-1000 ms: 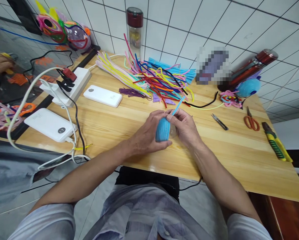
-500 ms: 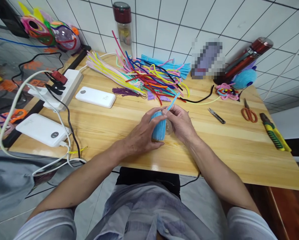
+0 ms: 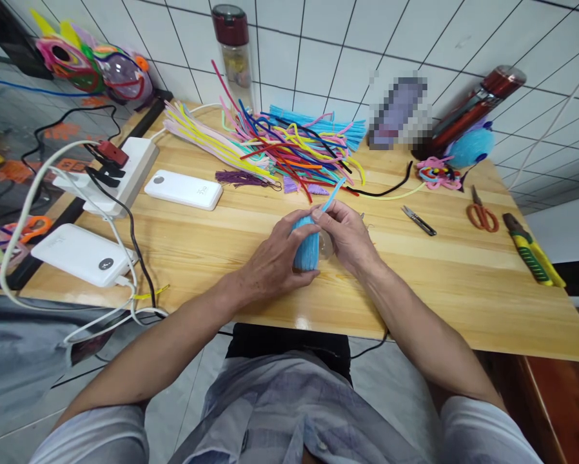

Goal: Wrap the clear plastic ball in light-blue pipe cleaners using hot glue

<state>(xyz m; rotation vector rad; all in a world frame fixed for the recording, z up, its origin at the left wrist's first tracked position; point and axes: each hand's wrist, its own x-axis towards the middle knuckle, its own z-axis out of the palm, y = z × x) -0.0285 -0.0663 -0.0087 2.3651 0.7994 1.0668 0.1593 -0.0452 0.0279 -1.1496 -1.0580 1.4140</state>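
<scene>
My left hand [image 3: 274,261] is closed around a clear plastic piece [image 3: 326,247] whose near side is wrapped in rows of light blue pipe cleaner [image 3: 307,252]. What the clear piece is, I cannot make out; much of it is behind my fingers. At its top, my right hand [image 3: 351,237] pinches a blue pipe cleaner strand [image 3: 334,193] between thumb and forefinger, its free end pointing up and right. The thumbs and fingertips of both hands nearly meet there. Beyond them lies a heap of many-coloured pipe cleaners [image 3: 299,145].
Thread snips [image 3: 419,221], scissors [image 3: 481,211] and green-yellow pliers [image 3: 529,251] lie at the right. Two white power banks [image 3: 183,189] and a power strip [image 3: 127,174] with cables are on the left. A glass bottle [image 3: 232,55] and a red flask [image 3: 478,106] stand at the back.
The camera view has shifted slightly. Both hands keep their hold, and the blue strand's free end has hardly moved.
</scene>
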